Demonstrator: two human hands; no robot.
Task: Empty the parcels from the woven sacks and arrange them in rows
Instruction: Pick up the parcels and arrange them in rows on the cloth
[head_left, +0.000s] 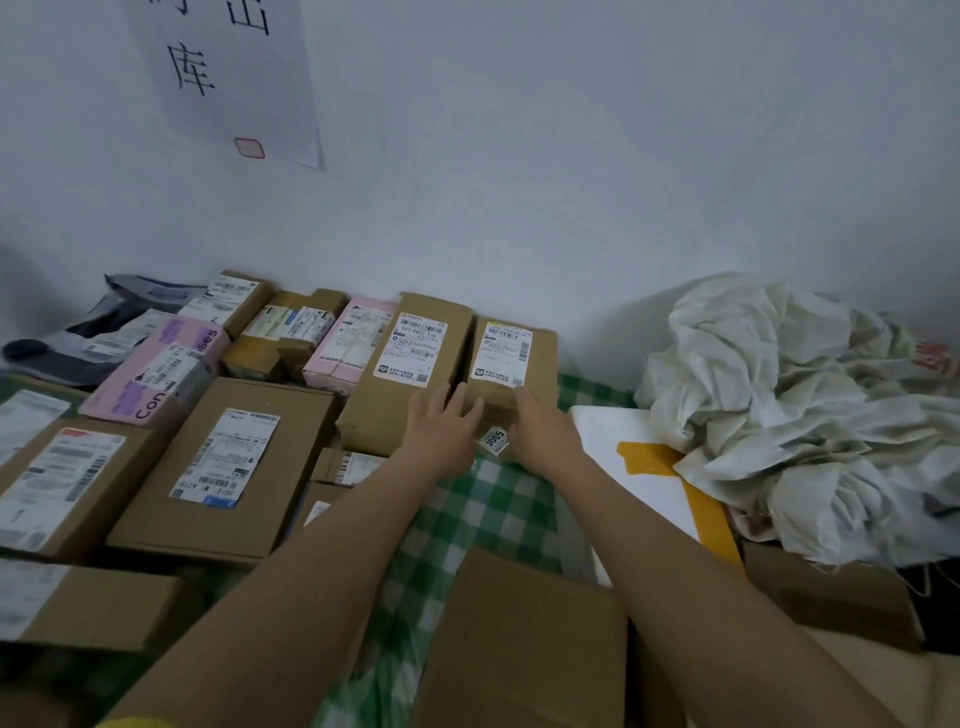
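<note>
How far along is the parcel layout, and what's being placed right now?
Well along: rows of labelled parcels already lie side by side along the wall, and crumpled woven sacks sit emptied at the right. In hand: the left hand and right hand rest on a small brown box, setting it beside the tall box. Left: loose cartons near the camera and the white parcel aren't in rows.

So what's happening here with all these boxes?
A person is sorting parcels on a green checked cloth. Both hands, left hand and right hand, rest on the near end of a small brown box, setting it beside a taller brown box in the back row along the wall. Crumpled white sacks lie heaped to the right.
</note>
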